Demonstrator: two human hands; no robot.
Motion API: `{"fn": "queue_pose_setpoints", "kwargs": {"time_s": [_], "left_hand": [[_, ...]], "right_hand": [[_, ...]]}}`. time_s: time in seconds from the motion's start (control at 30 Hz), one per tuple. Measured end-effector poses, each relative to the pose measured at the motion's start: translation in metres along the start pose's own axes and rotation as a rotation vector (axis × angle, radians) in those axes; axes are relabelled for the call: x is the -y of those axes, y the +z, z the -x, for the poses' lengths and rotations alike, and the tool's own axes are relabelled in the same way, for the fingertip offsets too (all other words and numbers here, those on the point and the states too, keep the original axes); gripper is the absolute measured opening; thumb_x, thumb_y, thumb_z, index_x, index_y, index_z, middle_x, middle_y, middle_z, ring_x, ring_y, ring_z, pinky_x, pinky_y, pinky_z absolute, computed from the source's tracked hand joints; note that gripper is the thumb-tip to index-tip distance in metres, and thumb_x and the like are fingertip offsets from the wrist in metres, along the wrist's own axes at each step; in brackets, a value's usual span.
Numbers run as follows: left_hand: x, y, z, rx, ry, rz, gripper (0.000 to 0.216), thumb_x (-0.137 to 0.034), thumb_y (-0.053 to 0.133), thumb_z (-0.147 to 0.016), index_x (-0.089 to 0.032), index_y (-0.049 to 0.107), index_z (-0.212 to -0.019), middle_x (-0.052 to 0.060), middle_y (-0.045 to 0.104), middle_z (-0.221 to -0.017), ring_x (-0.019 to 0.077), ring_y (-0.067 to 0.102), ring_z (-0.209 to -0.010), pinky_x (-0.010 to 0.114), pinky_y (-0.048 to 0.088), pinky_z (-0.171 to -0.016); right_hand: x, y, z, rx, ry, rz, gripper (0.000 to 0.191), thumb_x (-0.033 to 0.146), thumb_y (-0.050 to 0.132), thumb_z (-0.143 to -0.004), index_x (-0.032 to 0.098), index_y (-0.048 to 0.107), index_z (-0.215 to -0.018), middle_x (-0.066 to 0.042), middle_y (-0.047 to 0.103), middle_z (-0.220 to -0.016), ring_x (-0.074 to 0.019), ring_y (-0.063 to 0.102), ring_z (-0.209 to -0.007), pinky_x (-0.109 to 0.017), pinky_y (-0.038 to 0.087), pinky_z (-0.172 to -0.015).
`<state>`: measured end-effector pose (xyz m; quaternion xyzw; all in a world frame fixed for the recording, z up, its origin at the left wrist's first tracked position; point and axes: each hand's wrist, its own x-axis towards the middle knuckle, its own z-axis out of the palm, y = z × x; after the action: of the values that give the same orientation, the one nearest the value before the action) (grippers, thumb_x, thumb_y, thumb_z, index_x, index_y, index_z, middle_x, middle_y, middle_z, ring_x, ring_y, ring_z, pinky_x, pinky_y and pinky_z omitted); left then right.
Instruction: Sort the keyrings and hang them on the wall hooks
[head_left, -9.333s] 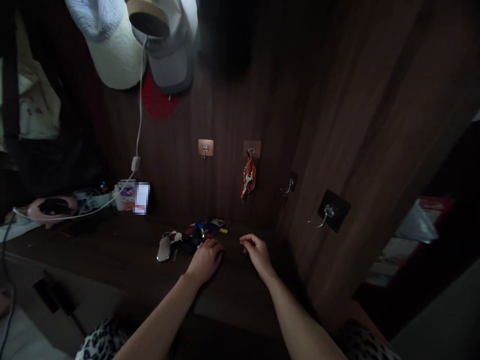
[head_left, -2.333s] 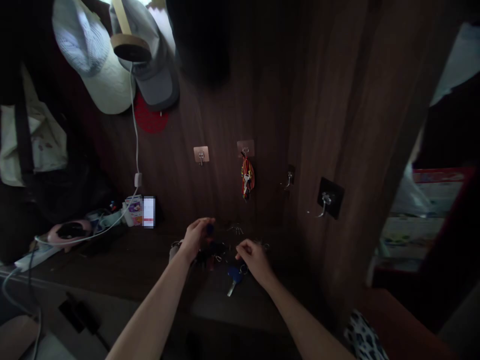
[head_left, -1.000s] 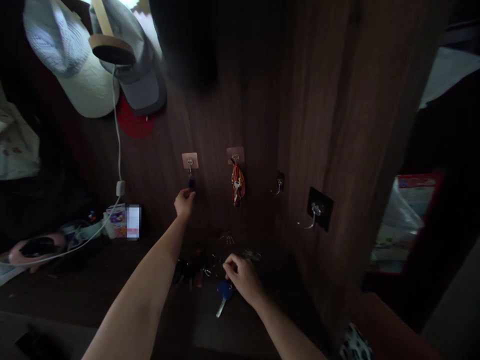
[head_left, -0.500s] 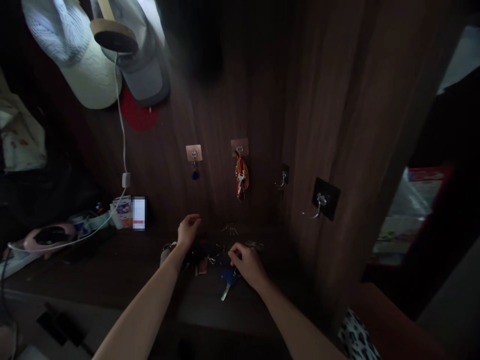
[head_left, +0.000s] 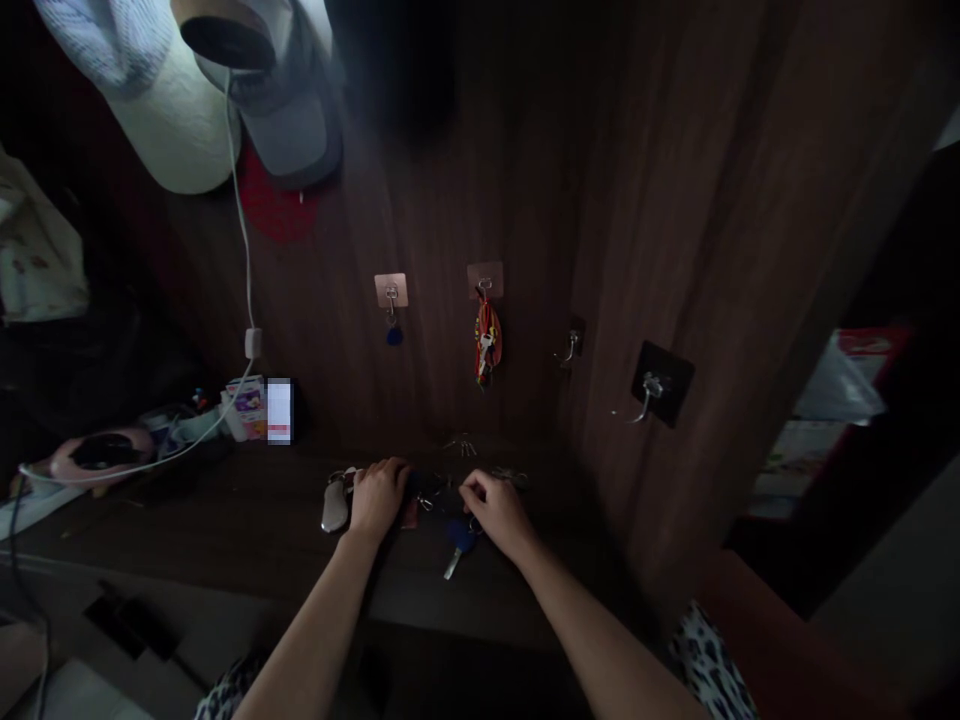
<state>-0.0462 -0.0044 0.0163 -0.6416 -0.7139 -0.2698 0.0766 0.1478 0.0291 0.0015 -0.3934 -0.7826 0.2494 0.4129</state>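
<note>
My left hand (head_left: 379, 497) lies curled over a dark heap of keys on the brown wooden shelf (head_left: 225, 510), just right of a silver oval key fob (head_left: 334, 505). My right hand (head_left: 496, 515) rests with its fingertips at the ring of a blue-headed key (head_left: 460, 537), whose metal blade points toward me. A small bunch of loose keys (head_left: 461, 445) lies further back. On the wall, a blue fob (head_left: 394, 336) hangs from a copper-coloured hook plate (head_left: 391, 290). A red key bundle (head_left: 486, 345) hangs from the hook to its right.
Two dark metal wall hooks (head_left: 652, 385) stand to the right on the wood panel. At the left are a white cable with plug (head_left: 253, 343), small boxes (head_left: 244, 408) and a pink device (head_left: 97, 452). Caps (head_left: 172, 110) hang above.
My left hand has come down from near the hooks onto the key heap. The blue fob stays on its hook. My right hand has barely moved.
</note>
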Motion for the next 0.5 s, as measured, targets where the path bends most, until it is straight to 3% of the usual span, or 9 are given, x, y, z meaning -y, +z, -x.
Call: {"fn": "queue_pose_setpoints", "kwargs": {"time_s": [0.17,0.5], "left_hand": [[0.001,0.005,0.005,-0.022,0.025,-0.067,0.026,-0.039,0.045,-0.084,-0.025,0.064,-0.096,0.005,0.066,-0.098,0.0248,0.056,-0.095,0.037,0.035,-0.084],[-0.010,0.008,0.006,-0.141,0.188,0.206,0.017,-0.035,0.048,-0.083,-0.022,0.059,-0.084,0.001,0.067,-0.080,0.0182,0.058,-0.077,0.034,0.038,-0.082]], "right_hand": [[0.000,0.000,0.001,0.001,0.001,-0.002,0.016,0.025,0.047,-0.079,0.020,0.057,-0.067,0.000,0.064,-0.056,-0.0144,0.060,-0.057,-0.023,0.039,-0.060],[0.002,0.000,0.002,0.000,0.014,-0.012,0.015,0.024,0.048,-0.079,0.020,0.057,-0.067,0.000,0.064,-0.057,-0.0147,0.060,-0.056,-0.024,0.040,-0.059]]}}
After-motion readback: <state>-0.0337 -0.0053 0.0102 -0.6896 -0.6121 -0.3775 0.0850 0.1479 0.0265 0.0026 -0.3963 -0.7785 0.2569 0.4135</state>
